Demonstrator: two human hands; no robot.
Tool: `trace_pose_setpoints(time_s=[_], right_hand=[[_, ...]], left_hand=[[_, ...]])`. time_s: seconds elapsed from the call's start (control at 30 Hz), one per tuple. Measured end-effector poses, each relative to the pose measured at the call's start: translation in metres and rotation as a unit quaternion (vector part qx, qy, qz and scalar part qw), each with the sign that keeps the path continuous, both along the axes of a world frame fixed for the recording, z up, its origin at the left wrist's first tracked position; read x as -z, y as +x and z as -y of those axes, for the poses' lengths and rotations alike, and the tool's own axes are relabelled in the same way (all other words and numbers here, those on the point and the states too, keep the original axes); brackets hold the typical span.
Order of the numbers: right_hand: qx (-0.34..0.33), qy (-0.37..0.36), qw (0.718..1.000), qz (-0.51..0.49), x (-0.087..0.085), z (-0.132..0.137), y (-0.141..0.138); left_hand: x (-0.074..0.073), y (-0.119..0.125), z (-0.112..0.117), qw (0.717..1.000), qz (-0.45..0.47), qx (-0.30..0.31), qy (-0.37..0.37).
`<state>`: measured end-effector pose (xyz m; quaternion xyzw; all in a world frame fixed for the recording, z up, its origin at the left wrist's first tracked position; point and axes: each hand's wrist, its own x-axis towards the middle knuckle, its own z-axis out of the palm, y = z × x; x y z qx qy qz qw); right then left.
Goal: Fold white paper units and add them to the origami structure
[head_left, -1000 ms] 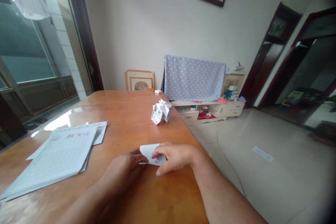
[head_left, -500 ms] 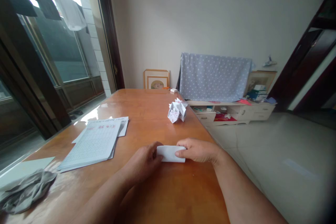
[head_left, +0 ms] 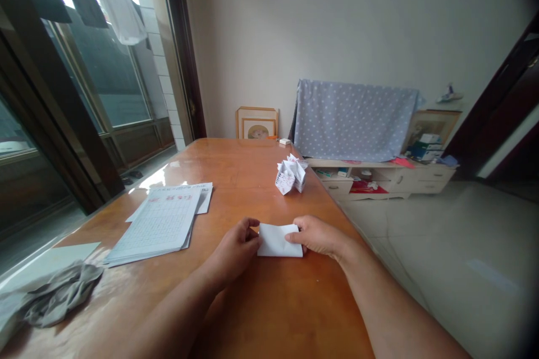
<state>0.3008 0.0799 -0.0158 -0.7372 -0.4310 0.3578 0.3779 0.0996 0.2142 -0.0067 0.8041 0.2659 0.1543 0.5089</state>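
Observation:
A small folded sheet of white paper (head_left: 278, 242) is held between my two hands, just over the near part of the wooden table (head_left: 248, 314). My left hand (head_left: 239, 248) pinches its left edge, fingers curled. On the other side, my right hand (head_left: 318, 236) grips the right edge, thumb lying on top and fingers behind. Beyond the hands stands a folded paper piece (head_left: 290, 175) with printed and red marks, made of several pointed parts.
Left of my hands lies a stack of lined, written sheets (head_left: 158, 224). A grey cloth (head_left: 63, 294) rests on a pale sheet (head_left: 80, 251) at the near left. A small white box (head_left: 285, 141) sits at the far edge. The table's right edge drops to the floor.
The folded paper shows a taller face than before, tilted more toward me. My hands still hold both its ends. The whole view has shifted slightly.

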Motion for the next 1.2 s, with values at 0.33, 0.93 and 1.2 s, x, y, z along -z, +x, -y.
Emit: trace_pose_setpoints(time_s=[0.33,0.93,1.2], right_hand=[[0.039,-0.045,0.994,0.092,0.006,-0.006,-0.004],[0.041,-0.028,0.984,0.17,0.027,-0.007,0.004],[0.042,-0.035,0.979,0.199,0.03,-0.008,0.004]], left_hand=[[-0.001,-0.005,-0.002,0.978,-0.103,0.003,0.182],[-0.009,-0.009,0.028,0.891,-0.092,0.191,0.402],[-0.004,-0.014,0.027,0.901,-0.088,0.185,0.382]])
